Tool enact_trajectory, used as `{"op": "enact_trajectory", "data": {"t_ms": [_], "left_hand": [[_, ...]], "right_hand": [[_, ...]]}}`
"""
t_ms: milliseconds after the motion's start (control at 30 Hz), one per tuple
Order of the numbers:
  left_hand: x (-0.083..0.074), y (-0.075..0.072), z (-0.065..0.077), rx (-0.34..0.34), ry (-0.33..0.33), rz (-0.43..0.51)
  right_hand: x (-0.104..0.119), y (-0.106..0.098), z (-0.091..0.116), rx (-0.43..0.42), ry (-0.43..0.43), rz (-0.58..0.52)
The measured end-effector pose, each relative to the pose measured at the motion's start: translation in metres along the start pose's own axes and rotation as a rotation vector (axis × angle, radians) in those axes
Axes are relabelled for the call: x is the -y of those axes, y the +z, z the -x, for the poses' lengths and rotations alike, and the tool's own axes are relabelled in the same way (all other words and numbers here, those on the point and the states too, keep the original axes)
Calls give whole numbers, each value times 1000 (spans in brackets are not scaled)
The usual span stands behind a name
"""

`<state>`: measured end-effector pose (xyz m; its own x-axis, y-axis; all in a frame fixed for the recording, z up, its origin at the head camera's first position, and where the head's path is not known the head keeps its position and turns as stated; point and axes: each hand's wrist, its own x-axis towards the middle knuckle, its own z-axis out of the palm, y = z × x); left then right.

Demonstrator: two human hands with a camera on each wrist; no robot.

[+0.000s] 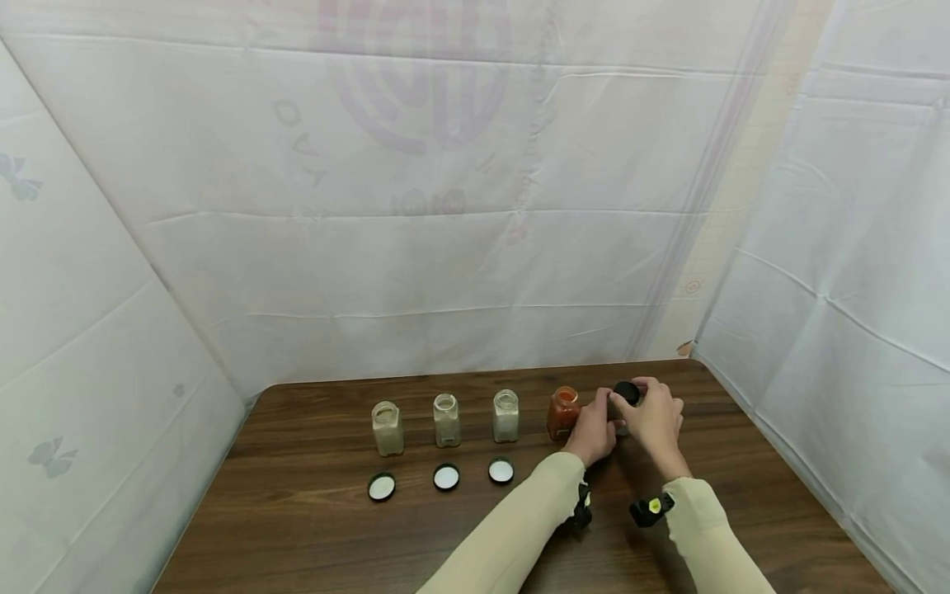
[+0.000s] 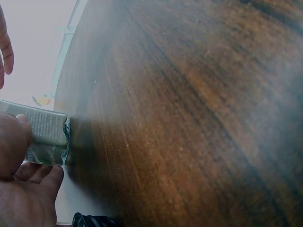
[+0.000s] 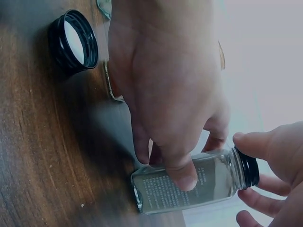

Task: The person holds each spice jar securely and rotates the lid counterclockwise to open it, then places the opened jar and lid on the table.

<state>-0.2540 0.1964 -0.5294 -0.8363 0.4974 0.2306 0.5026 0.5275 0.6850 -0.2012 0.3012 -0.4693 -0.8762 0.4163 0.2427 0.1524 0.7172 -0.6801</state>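
Note:
A hexagonal-looking glass jar (image 3: 184, 187) with printed small text and pale grey-green contents stands on the table at the right end of a row. My left hand (image 1: 596, 429) grips its body, thumb across the printed side in the right wrist view. Around the jar's black lid (image 1: 627, 392), my right hand (image 1: 656, 418) has its thumb and fingers curled. The lid sits on the jar's threaded neck. Just left of my left hand is an uncapped jar of red-orange powder (image 1: 562, 419). The left wrist view shows the gripped jar's base (image 2: 64, 142) on the wood.
Three uncapped jars of pale powder, left (image 1: 388, 431), middle (image 1: 447, 422) and right (image 1: 505, 418), stand along the table's back. Upturned black lids with white liners, among them one lid (image 1: 382, 487), lie before them. Another lid (image 3: 71, 42) lies near my left wrist. White cloth (image 1: 445, 247) surrounds the wooden table (image 1: 312, 528).

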Motion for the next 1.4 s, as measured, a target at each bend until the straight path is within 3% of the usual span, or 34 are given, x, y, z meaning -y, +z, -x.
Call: {"op": "enact_trajectory", "data": {"t_ms": [233, 567, 1000, 1400], "left_hand": [[-2, -3, 0, -10, -2, -43], [0, -1, 0, -8, -3, -44], [-1, -2, 3, -13, -4, -32], [-1, -1, 1, -11, 3, -48]], "right_hand": [[-1, 3, -1, 52, -29, 18], [-3, 6, 0, 63, -30, 22], [-1, 5, 1, -9, 30, 5], [-1, 6, 0, 62, -43, 16]]}}
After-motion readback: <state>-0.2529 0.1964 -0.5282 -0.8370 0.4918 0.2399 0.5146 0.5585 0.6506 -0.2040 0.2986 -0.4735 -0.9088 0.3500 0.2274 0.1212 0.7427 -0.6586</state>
